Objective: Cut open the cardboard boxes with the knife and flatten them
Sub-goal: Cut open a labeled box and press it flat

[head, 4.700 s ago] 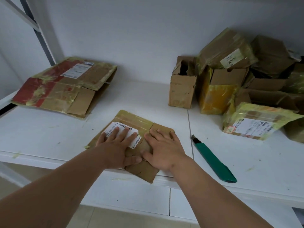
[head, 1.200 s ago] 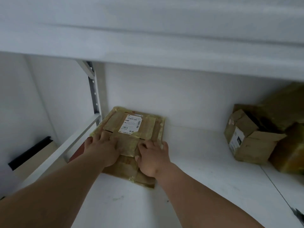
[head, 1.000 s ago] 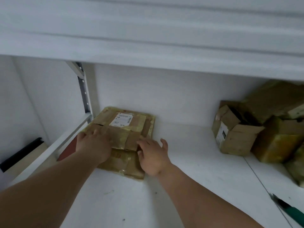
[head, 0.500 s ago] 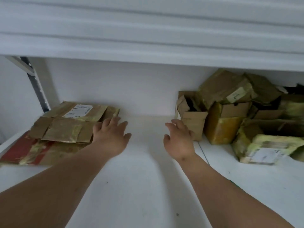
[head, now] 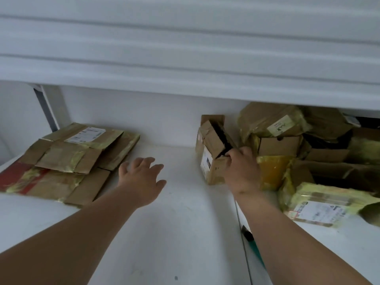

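A small brown cardboard box (head: 209, 147) with loose top flaps stands tilted at the middle back of the white shelf (head: 164, 233). My right hand (head: 242, 169) grips its right side, fingers curled over a flap. My left hand (head: 141, 177) hovers open over the shelf, left of the box, holding nothing. A stack of flattened boxes (head: 67, 159) with yellowish tape lies at the left. The green-handled knife (head: 251, 241) lies on the shelf, mostly hidden under my right forearm.
A heap of taped boxes (head: 287, 140) and a flat yellow-taped parcel (head: 320, 204) fills the right side. A shelf board (head: 185, 48) hangs low overhead. A metal upright (head: 46, 108) stands at the back left.
Both hands left the flattened stack, where the newest flat box now lies. My right hand moved right and took hold of the small box, tilting it. The view swung right.
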Demonstrator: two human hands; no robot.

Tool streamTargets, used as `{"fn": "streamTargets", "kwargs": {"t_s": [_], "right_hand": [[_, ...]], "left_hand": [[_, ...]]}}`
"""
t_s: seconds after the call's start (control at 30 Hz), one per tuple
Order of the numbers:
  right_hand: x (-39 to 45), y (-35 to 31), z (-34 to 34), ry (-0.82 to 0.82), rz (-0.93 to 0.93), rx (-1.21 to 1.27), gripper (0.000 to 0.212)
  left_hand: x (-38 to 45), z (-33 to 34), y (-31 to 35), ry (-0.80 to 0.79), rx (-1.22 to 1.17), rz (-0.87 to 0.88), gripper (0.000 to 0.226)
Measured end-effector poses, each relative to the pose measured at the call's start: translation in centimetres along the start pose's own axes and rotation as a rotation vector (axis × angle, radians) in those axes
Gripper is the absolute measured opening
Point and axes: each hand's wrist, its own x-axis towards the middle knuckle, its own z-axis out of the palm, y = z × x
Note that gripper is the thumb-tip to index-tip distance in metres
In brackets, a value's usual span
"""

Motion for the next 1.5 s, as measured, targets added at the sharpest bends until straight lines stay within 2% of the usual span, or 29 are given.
{"fn": "streamTargets", "kwargs": {"t_s": [0.13,0.33,0.47,0.53,0.6,0.7,0.73,0.83,0.93,1.0,1.1,1.2,1.3,1.4,1.5], "right_hand": [[-1.7,1.0,0.7,0.093,-0.040,0.240,0.023],[-4.4,1.8,0.6,0.072,-0.048,0.671,0.013],[-6.4,1.7,-1.5,-0.069,0.116,0.962,0.012],[-7.4,1.4,-1.8,-0.096,0.218,1.079,0.004],[-8.6,1.6,-1.5,-0.112,0.313,1.140,0.016],[-10.5,1.0,-1.5,-0.091,0.367,1.110,0.008],[-11.1,0.8,-1.4,-0.080,0.374,1.075,0.012],[-13.1,-0.5,-1.7,-0.069,0.380,1.022,0.055],[-15.4,-1.6,-2.4,-0.083,0.344,1.015,0.071],[-16.5,-1.5,-2.5,-0.136,0.374,1.044,0.066],[-17.8,-1.5,-2.8,-0.271,0.417,1.114,0.034],[-18.6,-1.4,-2.9,-0.302,0.413,1.086,0.033],[-19.0,-1.1,-3.6,-0.283,0.363,1.029,0.026],[-19.2,0.0,-4.1,-0.181,0.317,0.842,0.030],[-19.4,2.8,-3.8,-0.084,0.220,0.459,0.036]], "left_hand": [[-0.9,0.4,1.4,0.007,-0.037,-0.039,0.059],[-2.2,0.4,2.6,0.044,-0.138,-0.063,0.073],[-3.1,0.2,2.4,0.018,-0.220,-0.068,0.097],[-3.9,0.5,2.0,0.009,-0.268,-0.031,0.109],[-5.0,1.0,1.2,0.020,-0.360,0.053,0.109],[-7.0,1.5,-0.4,0.005,-0.538,0.180,0.102],[-7.7,1.7,-1.0,0.002,-0.559,0.206,0.100],[-9.4,1.7,-2.1,0.014,-0.552,0.256,0.096],[-10.9,0.9,-2.6,-0.020,-0.551,0.234,0.088],[-11.8,0.4,-2.8,-0.031,-0.545,0.210,0.080],[-12.8,-0.1,-2.7,-0.079,-0.470,0.230,0.077],[-13.4,-0.7,-2.0,-0.090,-0.279,0.231,0.075],[-13.9,-1.2,-0.4,0.000,-0.040,0.251,0.078],[-14.1,-1.0,1.7,0.042,-0.017,0.307,0.083],[-13.7,-0.9,3.9,0.025,0.050,0.369,0.076]]}}
